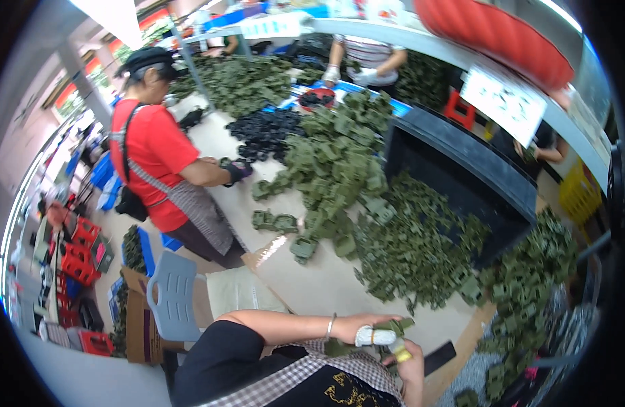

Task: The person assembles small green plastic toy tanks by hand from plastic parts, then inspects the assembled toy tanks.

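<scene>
Close to my body at the table's near edge, my left hand and my right hand meet around an olive-green moulded plastic part. My left hand, with a bracelet at its wrist, has white wrapping on its fingers. Yellow wrapping shows on a digit of my right hand. Both hands have their fingers closed on the green part; its exact shape is mostly covered. Just beyond them lies a heap of small green parts, and further left a heap of larger, boxy green parts.
A black crate lies tipped beside the small parts. More green parts pile up at the right. A dark flat bar rests near my right hand. Left stand a grey chair and a co-worker in red, near black parts.
</scene>
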The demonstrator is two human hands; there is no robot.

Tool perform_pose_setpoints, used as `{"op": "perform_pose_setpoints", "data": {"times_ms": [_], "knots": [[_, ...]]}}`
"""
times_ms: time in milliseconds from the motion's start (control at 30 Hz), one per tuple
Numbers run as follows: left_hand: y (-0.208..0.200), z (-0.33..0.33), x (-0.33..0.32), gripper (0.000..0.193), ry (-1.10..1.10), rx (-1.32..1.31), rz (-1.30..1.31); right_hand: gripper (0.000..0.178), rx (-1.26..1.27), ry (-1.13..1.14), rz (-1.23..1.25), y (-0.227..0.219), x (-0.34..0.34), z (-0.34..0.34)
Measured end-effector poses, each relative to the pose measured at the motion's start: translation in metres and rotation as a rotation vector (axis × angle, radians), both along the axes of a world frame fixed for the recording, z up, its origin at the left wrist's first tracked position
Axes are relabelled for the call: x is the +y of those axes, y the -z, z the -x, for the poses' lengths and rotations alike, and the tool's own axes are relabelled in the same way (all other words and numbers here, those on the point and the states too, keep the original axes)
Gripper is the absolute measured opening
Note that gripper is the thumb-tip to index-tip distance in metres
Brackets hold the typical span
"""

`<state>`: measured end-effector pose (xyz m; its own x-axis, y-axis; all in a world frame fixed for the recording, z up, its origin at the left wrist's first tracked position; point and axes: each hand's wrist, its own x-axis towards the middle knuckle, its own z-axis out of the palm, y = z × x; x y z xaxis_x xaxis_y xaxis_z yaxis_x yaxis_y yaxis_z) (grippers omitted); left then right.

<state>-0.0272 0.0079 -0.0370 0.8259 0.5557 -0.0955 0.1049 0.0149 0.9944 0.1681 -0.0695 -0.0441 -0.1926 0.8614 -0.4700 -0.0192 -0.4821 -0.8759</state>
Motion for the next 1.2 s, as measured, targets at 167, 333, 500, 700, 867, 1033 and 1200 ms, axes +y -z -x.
{"op": "perform_pose_setpoints", "data": {"times_ms": [167,333,500,700,867,1033,1200], "knots": [[0.011,-0.006,-0.015,0.069,0.041,-0.076,-0.138,0.024,-0.504,-0.211,-0.275,-0.03,-0.007,0.008],[0.021,-0.008,-0.015,0.065,-0.004,-0.253,-0.117,0.032,-0.385,-0.09,-0.05,-0.049,-0.002,0.017],[0.013,0.006,-0.011,0.039,-0.063,-0.056,-0.095,0.032,-0.51,-0.197,-0.391,0.004,-0.014,-0.001],[0.007,0.012,-0.012,0.022,0.044,-0.018,-0.269,0.023,-0.55,-0.253,-0.505,-0.013,-0.011,0.0],[0.002,-0.003,-0.01,0.024,0.131,-0.331,-0.145,0.015,-0.751,-0.328,-0.886,-0.002,-0.011,-0.01],[0.002,-0.02,0.002,0.019,0.182,-0.346,-0.341,0.017,-1.103,-0.518,-1.035,-0.012,-0.009,-0.03],[0.009,-0.022,0.001,0.02,0.25,-0.346,-0.312,0.031,-0.837,-0.584,-0.778,-0.042,0.002,-0.028]]}}
